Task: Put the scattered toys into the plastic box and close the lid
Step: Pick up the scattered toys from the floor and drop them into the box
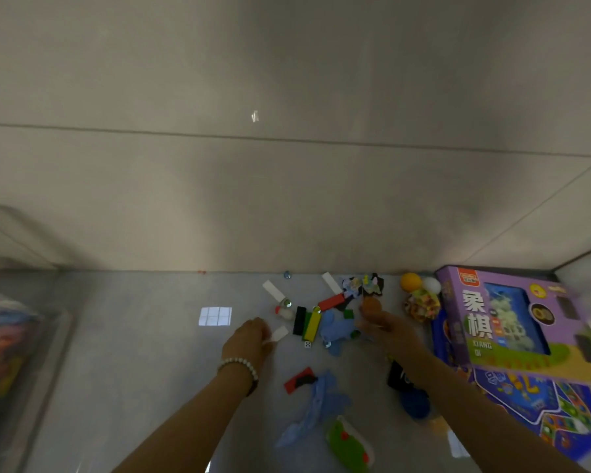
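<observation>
Small toys lie scattered on the grey floor by the wall. My left hand (249, 339), a pearl bracelet on its wrist, pinches a white flat block (279, 333). My right hand (384, 327) grips a small brown round piece (371, 304) among the pile; the hand is blurred. Between the hands lie black, green and yellow blocks (308, 323), a white die (307, 344) and a blue plush toy (336, 327). The clear plastic box (17, 339) stands at the far left with coloured toys inside. Its lid is not in view.
A purple chess game box (512, 322) sits on a blue board-game box (560, 411) at the right. An orange ball (410, 281), a white ball and a patterned ball lie beside it. A blue shark toy (316, 407), a red block and a green toy lie nearer me.
</observation>
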`<move>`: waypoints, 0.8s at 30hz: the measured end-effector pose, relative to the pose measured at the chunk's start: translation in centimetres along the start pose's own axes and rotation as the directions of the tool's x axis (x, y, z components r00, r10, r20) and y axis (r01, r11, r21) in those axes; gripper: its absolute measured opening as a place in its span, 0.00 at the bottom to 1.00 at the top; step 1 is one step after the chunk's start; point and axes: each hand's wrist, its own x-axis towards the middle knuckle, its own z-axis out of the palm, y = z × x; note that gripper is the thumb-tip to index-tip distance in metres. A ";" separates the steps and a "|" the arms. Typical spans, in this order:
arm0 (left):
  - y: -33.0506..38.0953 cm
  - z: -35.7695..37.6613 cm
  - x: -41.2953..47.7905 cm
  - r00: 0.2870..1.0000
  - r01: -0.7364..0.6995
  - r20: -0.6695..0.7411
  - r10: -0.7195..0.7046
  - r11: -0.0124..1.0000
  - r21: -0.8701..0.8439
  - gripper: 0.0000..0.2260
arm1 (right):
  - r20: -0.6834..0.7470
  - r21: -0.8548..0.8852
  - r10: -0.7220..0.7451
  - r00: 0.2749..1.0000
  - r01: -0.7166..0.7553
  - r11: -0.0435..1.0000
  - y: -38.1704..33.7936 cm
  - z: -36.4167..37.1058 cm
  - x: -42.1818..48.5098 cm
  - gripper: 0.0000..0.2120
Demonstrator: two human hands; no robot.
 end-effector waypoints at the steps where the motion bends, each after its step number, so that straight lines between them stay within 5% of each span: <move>1: -0.2 0.1 -0.1 1.000 -0.011 0.003 0.011 1.000 -0.003 0.06 | -0.012 -0.037 -0.002 1.000 0.001 0.999 0.4 0.3 0.0 0.23; 8: -1.7 0.7 -0.8 0.998 -0.058 0.034 0.056 0.997 0.059 0.04 | -0.050 -0.158 -0.017 0.999 0.009 0.987 1.6 3.2 0.4 0.21; 12: -1.7 0.8 -0.8 0.999 0.025 -0.031 -0.035 0.963 -0.267 0.07 | -0.101 -0.057 0.069 0.992 -0.075 0.996 1.2 4.4 0.3 0.16; 16: -0.2 0.0 -1.6 0.975 0.223 0.174 -0.140 0.577 -0.786 0.06 | -0.086 0.065 0.131 0.988 -0.125 0.990 1.6 4.7 0.4 0.09; 22: 0.4 0.4 -1.8 0.913 0.406 0.401 -0.077 0.082 -0.910 0.14 | 0.019 0.442 0.162 0.987 -0.153 0.884 -0.2 4.2 -1.4 0.03; 24: 1.9 -0.3 -2.3 0.883 0.468 0.467 -0.047 -0.002 -0.884 0.20 | 0.134 0.482 0.094 0.987 -0.148 0.864 -1.4 4.7 -2.1 0.04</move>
